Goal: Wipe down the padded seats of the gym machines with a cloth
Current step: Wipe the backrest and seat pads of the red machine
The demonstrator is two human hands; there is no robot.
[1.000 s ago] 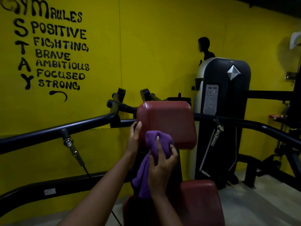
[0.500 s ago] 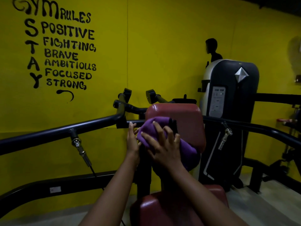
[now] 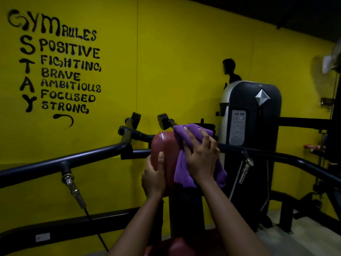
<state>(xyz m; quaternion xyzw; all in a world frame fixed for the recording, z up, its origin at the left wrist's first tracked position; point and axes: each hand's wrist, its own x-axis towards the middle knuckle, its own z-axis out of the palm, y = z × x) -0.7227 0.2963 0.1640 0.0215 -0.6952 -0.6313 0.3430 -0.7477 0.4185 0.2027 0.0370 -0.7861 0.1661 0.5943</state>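
Running down the yellow wall (image 3: 166, 52) at the far left is black painted lettering (image 3: 55, 61) headed "GYM RULES". Below it a black machine arm (image 3: 73, 159) slants up toward the middle, with a chrome pin (image 3: 71, 183) hanging from it. At the centre stands the red back pad (image 3: 164, 145), upright on its dark post. The person's left hand (image 3: 154, 178) grips the pad's left edge, thumb laid up the front face and the fingers wrapped round the side. Just right of it, the purple cloth (image 3: 184, 174) covers the pad's upper right part, draped over the top corner and hanging down the front. The right hand (image 3: 202, 156) presses the cloth flat against the pad, fingers spread wide. Behind and further right rises the black weight-stack housing (image 3: 258, 126) with a silver diamond emblem (image 3: 262, 97), and another black arm (image 3: 295, 159) runs off to the right.
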